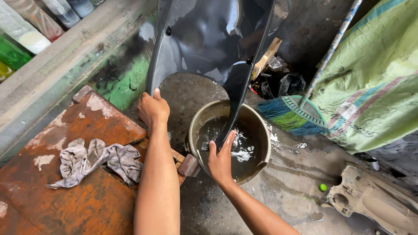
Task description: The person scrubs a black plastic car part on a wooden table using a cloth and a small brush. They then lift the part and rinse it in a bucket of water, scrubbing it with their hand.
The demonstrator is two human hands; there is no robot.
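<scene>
Head camera view, looking down at two bare arms over a wet concrete floor. A large glossy black plastic panel (204, 39), shaped like a curved vehicle cover with a rounded cut-out at its lower edge, stands upright in front of the person. The left hand (153, 109) is closed around the panel's lower left edge, fingers wrapped over the rim. The right hand (221, 159) grips the panel's narrow lower right tip, fingers curled round it, and that tip dips into a round tan bucket (261, 130) of dark, soapy water. Both hands sit at the panel's bottom, with most of it rising above them. A crumpled grey rag (96, 161) lies on a rusty orange board (87, 204) to the left. A blue and green broom (291, 115) leans near the bucket's right side.
</scene>
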